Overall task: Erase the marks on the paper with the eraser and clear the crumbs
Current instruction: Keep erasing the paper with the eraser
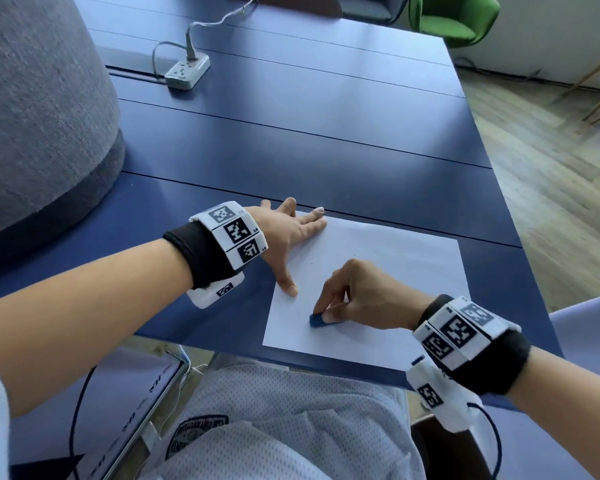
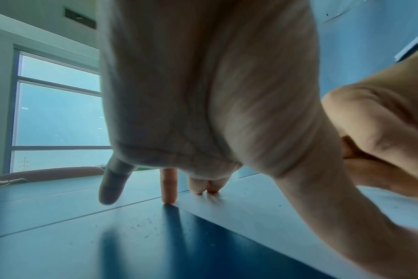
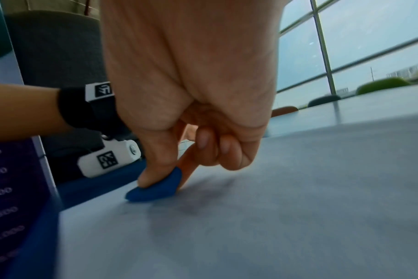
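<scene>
Eraser point(image 1: 316, 320), small and blue, pinched between thumb and forefinger of right hand point(image 1: 357, 297), pressed flat to paper point(image 1: 388, 268) low and centre in the head view, near the sheet's lower left corner. Long axis roughly left to right, sticking out left of the grip. Right wrist raised, other fingers curled under. Left hand point(image 1: 288, 237) spread flat, pinning the sheet's upper left edge on blue table point(image 1: 326, 150). Probably mid-rub; marks too faint to tell; a few specks higher up.
</scene>
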The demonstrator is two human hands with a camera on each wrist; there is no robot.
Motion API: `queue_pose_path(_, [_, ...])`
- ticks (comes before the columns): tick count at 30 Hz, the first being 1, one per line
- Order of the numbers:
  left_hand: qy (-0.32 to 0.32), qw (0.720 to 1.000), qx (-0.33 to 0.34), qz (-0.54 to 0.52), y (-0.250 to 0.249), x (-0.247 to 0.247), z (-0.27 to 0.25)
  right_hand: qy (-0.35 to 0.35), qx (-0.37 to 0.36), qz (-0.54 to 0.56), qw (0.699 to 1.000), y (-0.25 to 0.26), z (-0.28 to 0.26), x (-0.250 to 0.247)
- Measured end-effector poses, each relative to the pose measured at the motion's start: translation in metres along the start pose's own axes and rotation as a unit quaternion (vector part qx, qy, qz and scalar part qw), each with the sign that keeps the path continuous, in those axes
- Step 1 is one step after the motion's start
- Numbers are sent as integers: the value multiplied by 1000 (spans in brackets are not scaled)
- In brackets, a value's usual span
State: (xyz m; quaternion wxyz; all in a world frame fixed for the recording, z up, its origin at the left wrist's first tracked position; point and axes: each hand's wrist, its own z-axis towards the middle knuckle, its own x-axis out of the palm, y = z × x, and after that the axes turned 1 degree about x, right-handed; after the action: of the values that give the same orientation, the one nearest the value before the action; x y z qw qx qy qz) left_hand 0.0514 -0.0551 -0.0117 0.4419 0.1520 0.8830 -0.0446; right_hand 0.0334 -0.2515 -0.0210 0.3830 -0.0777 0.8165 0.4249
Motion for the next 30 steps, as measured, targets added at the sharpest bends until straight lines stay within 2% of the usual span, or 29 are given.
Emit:
queue_pose_path(4, [3, 1000, -3, 3, -1, -1, -1, -123, -1, 21, 992, -7, 11, -1])
queue_pose_path(5, [2, 1000, -2, 1, -1, -1, 0, -119, -11, 33, 992, -7, 7, 2])
queue_pose_path(9, [2, 1000, -1, 0, 0, 0, 0, -12, -28, 29, 999, 0, -11, 10])
queue_pose_path(10, [2, 1000, -2, 1, 0, 0, 0, -21, -26, 21, 999, -1, -7, 7])
queue_pose_path(13, [3, 1000, -5, 2, 0, -1, 1, -111, -1, 32, 993, -7, 3, 0])
queue_pose_path(14, [3, 1000, -5, -1, -1, -1, 1, -114, 2, 40, 993, -8, 0, 1])
queue_pose_path(18, [0, 1000, 0, -1, 0, 0, 0, 15, -20, 24, 999, 1, -19, 8])
queue_pose_path(19, [0, 1000, 0, 1, 0, 0, 0, 15, -22, 5, 1000, 2, -17, 5])
queue_pose_path(23, [-1, 1000, -3, 1, -1, -1, 1, -102, 0, -1, 995, -6, -5, -5])
queue_pose_path(24, [-2, 1000, -2, 1, -1, 0, 1, -98, -3, 5, 995, -6, -9, -4])
queue_pose_path(28, [-1, 1000, 1, -3, -1, 1, 0, 7, -28, -14, 999, 1, -23, 1])
queue_pose_path(30, [-1, 1000, 0, 2, 0, 0, 0, -37, -14, -24, 999, -4, -13, -4])
